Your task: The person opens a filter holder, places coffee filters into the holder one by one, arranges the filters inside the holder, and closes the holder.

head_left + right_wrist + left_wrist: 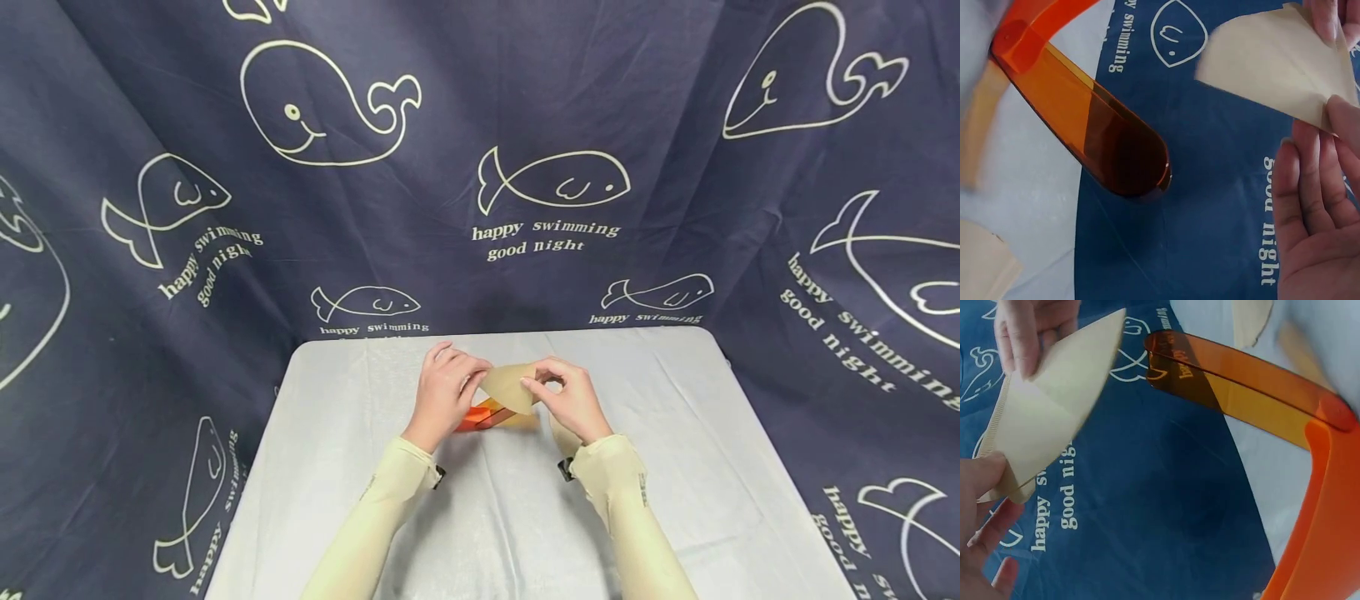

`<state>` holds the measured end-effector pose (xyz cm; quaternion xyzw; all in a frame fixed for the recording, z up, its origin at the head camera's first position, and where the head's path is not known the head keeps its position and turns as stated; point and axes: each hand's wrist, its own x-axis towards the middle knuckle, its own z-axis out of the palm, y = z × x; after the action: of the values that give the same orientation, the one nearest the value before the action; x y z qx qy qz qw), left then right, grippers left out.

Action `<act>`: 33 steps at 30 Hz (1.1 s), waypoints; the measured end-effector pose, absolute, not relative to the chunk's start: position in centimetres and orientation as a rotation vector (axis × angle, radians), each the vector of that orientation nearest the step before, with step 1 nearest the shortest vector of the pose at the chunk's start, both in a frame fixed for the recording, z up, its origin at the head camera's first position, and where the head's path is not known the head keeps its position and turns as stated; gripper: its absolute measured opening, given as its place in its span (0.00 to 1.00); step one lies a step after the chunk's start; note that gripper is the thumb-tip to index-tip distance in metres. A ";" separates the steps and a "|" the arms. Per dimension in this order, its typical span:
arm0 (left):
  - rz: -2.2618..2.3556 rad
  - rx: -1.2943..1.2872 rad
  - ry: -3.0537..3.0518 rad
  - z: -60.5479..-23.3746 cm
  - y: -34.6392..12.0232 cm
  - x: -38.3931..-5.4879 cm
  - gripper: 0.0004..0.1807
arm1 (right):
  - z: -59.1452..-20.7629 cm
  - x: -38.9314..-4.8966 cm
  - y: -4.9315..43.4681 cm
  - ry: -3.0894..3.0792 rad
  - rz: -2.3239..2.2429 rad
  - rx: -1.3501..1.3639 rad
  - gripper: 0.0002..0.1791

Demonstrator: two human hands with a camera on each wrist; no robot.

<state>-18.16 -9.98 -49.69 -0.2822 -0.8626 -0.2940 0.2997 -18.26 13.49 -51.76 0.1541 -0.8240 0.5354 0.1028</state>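
Both hands hold a tan paper coffee filter (508, 388), a cone with a crimped seam, up over the table. My left hand (448, 390) pinches one end between thumb and fingers. At the opposite end, the thumb and fingers of my right hand (570, 400) pinch the filter. In the right wrist view, the filter (1272, 59) spreads flat between the hands. Just below them is an orange plastic piece (474, 418) joined to a see-through amber part (1241, 381) with a rounded end; its exact kind I cannot tell.
Another tan filter (985, 262) lies on the table by my right wrist. The table (337, 467) has a pale, creased cover. Dark blue curtains (450, 108) with whale and fish drawings hang behind it and at both sides.
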 end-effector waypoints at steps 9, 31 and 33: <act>-0.915 -0.713 -2.319 -50.0 -10.2 -18.2 0.05 | -52.6 -18.3 14.1 -2.434 1.572 0.412 0.02; -0.826 -0.771 -2.326 -50.0 -9.5 -17.5 0.03 | -52.6 -18.0 13.8 -2.421 1.416 0.572 0.04; -0.833 -0.762 -2.309 -50.1 -9.5 -17.5 0.03 | -52.8 -18.0 14.0 -2.400 1.426 0.561 0.03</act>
<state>-17.49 -9.48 -50.14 -0.2845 -0.8620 -0.3108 0.2819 -18.01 13.96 -52.82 0.1947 -0.8337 0.4955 0.1466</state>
